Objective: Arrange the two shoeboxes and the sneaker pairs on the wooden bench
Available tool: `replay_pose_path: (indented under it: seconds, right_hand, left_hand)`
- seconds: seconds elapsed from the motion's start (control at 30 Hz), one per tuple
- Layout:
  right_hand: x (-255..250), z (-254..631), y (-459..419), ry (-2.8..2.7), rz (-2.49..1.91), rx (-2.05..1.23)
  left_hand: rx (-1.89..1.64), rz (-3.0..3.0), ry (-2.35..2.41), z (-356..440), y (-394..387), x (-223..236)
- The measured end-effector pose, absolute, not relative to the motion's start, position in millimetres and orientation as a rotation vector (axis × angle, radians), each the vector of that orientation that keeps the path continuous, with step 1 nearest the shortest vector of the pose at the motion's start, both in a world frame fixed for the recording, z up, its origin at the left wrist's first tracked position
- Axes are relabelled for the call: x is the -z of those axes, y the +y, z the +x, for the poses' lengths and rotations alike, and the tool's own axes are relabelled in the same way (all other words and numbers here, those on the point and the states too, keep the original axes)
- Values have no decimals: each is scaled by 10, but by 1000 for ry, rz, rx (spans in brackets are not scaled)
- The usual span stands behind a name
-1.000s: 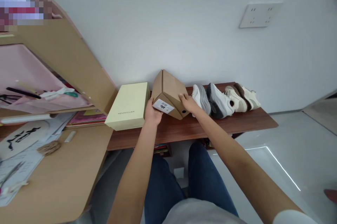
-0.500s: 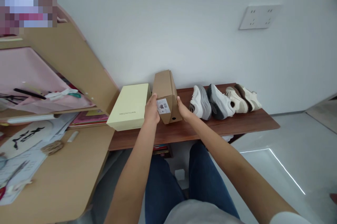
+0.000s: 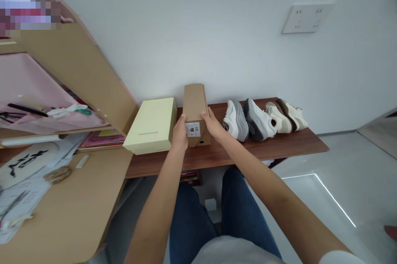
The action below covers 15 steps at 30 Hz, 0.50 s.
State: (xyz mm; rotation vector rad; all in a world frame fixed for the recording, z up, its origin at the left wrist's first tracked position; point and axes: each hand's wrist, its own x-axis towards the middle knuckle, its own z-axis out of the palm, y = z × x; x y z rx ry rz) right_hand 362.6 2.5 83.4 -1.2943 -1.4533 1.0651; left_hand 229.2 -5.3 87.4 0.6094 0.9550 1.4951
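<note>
A brown cardboard shoebox with a white label on its near end rests on the dark wooden bench, its long side running toward the wall. My left hand grips its near left side. On the near right side, my right hand presses with the thumb along the lid's edge. Just left of it lies a pale yellow shoebox marked MEIZHIYUAN. To the right, a pair of white and grey sneakers stands with heels toward me, beside a cream pair with brown soles.
The wooden bench runs along a white wall with a socket plate. At left stands a tan desk with papers, scissors and a coil of twine. Pink shelf pockets hang above the desk.
The brown shoebox has turned from tilted to straighter and flatter on the bench. My right hand has shifted left and up with its thumb onto the lid.
</note>
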Motion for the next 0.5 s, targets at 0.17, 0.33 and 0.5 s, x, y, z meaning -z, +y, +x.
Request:
replay_pose_path:
  seconds: [0.17, 0.33, 0.5]
  right_hand:
    - [-815, 3656, 27, -1370, -1225, -1119]
    - [-875, 3826, -3, -1383, -1202, -1048]
    - [-888, 4159, -16, -1411, -1218, -969]
  left_hand:
    - [-1485, 533, 930, 2307, -3, -700]
    - [-1383, 461, 1062, 2274, 79, -398]
    - [-1304, 368, 1197, 2235, 93, -188]
